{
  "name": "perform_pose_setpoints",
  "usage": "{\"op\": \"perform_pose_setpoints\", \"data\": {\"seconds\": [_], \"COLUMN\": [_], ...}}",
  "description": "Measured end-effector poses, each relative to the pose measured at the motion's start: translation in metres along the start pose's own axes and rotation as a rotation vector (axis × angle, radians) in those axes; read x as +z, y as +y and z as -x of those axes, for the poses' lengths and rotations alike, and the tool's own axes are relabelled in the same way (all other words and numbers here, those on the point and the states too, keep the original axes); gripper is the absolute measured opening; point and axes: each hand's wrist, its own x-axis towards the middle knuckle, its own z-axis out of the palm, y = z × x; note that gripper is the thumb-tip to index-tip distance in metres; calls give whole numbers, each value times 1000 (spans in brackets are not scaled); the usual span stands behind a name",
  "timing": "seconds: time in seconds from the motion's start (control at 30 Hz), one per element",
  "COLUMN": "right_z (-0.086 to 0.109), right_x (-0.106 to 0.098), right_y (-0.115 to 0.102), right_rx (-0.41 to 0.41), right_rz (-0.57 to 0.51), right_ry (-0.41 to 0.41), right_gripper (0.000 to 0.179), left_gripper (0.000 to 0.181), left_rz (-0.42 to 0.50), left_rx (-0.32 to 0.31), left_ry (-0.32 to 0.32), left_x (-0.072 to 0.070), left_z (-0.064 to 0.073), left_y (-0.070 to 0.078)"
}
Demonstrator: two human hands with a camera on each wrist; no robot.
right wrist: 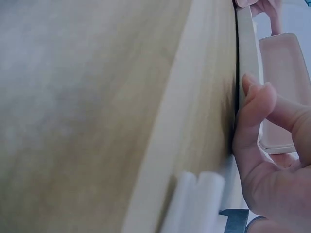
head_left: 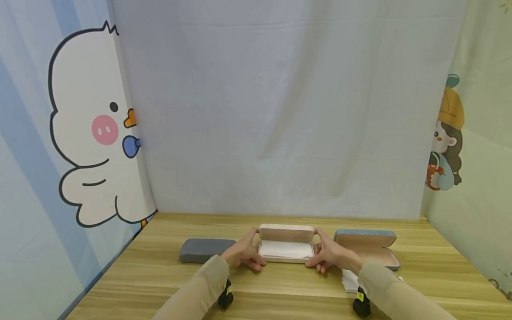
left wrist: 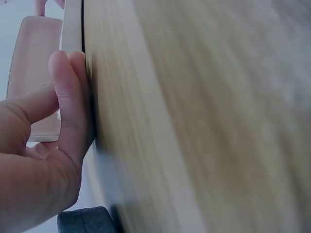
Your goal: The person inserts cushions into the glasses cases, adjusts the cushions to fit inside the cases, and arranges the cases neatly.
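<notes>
Beige cloth sleeves (head_left: 394, 284) — left grip (head_left: 245, 252), right grip (head_left: 329, 253) — holding pale, round-cornered case (head_left: 286, 234).

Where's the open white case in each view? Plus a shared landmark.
Head: white case, low centre, between left hand and right hand.
Left wrist: upper left, its lid partly behind the left hand.
Right wrist: upper right, lid partly behind the right hand.
Shared landmark: wood-grain tabletop, in all three.
</notes>
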Motion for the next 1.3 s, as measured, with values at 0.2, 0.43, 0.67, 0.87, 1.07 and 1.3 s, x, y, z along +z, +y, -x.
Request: {"op": "perform_pose_setpoints", "data": {"seconds": [0.2,0.43,0.67,0.87,1.07,1.3], "right_z": [-1,-2,-1,-1,1,5], "right_x": [-1,1,2,1,2,5], "right_y": [-1,1,3,3,3,1], "right_rx": [41,70,62,36,3,-35], "right_rz": [-32,-55,-65,-78,-71,-38], "right_ry": [5,27,26,7,8,17], "right_gripper": [81,88,79,70,66,67], "left_gripper": [100,104,92,81,73,68], "left_rz": [45,45,50,71,77,41], "left_rx": [-20,-24,-30,-9,34,92], "left_ry": [2,16,16,-6,-34,-51], "left_x": [2,3,3,2,0,-1], "left_z": [-2,-1,-2,-6,-3,3], "left_y": [-1,-2,-4,-5,-3,-2]}}
